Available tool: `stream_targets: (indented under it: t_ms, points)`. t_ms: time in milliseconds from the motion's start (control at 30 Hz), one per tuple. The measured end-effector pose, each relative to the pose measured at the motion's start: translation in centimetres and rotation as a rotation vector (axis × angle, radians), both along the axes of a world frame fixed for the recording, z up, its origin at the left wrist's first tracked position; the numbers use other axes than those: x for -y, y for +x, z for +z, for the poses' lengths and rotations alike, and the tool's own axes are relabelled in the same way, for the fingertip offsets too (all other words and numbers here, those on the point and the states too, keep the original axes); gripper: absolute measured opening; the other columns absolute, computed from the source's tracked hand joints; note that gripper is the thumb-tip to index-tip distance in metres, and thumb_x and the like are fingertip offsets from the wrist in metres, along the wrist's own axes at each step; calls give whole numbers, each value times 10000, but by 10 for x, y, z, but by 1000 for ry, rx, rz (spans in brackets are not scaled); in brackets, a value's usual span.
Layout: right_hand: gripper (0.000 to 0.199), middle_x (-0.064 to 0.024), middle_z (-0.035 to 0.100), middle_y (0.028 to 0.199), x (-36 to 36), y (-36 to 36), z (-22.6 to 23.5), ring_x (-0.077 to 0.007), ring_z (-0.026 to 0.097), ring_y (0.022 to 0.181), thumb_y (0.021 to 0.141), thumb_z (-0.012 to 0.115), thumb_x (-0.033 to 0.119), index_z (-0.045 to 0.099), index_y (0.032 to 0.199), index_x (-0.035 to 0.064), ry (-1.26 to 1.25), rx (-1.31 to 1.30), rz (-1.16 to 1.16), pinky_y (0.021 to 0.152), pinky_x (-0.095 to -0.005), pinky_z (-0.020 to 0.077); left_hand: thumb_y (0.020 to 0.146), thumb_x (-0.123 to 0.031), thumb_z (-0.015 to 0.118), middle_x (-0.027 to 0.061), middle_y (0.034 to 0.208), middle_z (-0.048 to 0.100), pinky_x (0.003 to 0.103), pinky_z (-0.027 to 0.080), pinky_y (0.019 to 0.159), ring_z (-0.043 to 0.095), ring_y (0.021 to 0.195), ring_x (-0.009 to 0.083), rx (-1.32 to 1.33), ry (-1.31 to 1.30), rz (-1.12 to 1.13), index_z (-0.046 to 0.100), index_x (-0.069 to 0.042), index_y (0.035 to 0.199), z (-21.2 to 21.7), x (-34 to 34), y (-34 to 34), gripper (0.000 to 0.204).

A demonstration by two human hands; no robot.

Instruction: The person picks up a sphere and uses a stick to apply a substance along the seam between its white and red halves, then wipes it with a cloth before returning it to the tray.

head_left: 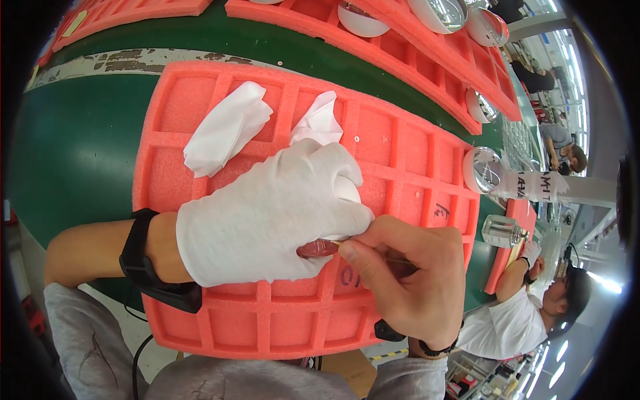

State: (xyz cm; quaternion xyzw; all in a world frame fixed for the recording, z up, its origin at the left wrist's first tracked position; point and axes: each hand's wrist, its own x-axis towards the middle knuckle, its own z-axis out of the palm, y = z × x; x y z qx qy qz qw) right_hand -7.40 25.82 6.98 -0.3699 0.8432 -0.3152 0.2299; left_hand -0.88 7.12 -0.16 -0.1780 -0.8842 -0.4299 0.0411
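My left hand (267,220) wears a white cloth glove and is closed around a small round part with a shiny reddish surface (319,249) that peeks out under the thumb. It rests over a coral-pink foam tray (413,160) divided into square cells. My bare right hand (407,280) pinches a thin stick-like tool whose tip touches the shiny part. Most of the part is hidden by the glove. Two crumpled white cloths (227,127) (320,120) lie in the tray's far cells.
The tray sits on a green table (73,147). More pink foam trays (413,53) with shiny round domed parts (483,167) lie beyond. A small clear bottle (503,231) stands to the right. Another person in a white shirt (513,320) works at right.
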Motion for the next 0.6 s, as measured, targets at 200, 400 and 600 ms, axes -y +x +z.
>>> stream_targets:
  t_ms: [200,400,600]
  points:
    - [68,-27,614,555,6,3,-4,-26,483,462,848,714,12,692,800,-30,-29,-39,-4,435,-205,303,599,-50,742,113,1086,578,428,492,805,541,1030,325,-11,-7,5,654,-109,882,-2,3,0,303]
    - [67,-17,609,553,-3,-1,2,-14,435,456,835,723,11,691,793,-31,1,4,-48,429,-209,260,586,-39,745,112,1081,566,414,499,797,550,1000,311,-120,-21,-33,627,-93,946,-5,2,-1,382]
    - [74,-9,605,553,6,4,-1,1,418,464,834,724,14,689,784,-27,-51,-64,-7,429,-209,243,573,-4,749,107,1074,534,404,501,796,551,982,312,-149,-16,41,571,-93,1074,-8,-2,1,539]
